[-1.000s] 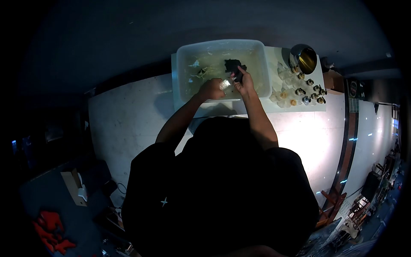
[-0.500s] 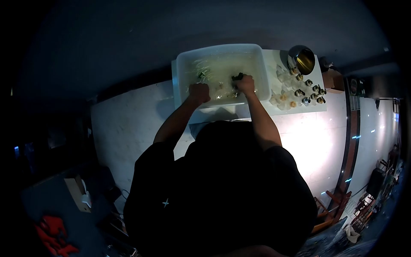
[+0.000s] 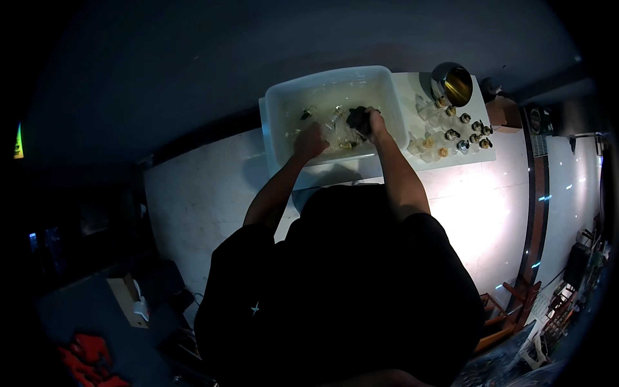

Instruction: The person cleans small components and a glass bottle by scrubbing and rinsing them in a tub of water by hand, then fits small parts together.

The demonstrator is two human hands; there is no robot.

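Note:
A large translucent plastic tub holds cloudy water. My right hand grips a bunched black cloth over the tub's right half. My left hand is low in the tub at left of centre, with curled fingers partly hidden in the water. What it grips cannot be made out. Between my hands, clear shapes with brassy tops lie in the water, blurred by ripples. A small dark-topped item floats or lies beyond my left hand.
The tub stands on a white table. To its right are several clear bottles with metal or dark tops, and a shiny rounded metal vessel with a golden inside. A cardboard box sits past the table's right end.
My right hand has lifted slightly, showing more of the black cloth. My left hand has shifted right and its fingers point inward. The splashing at the left of the tub has calmed.

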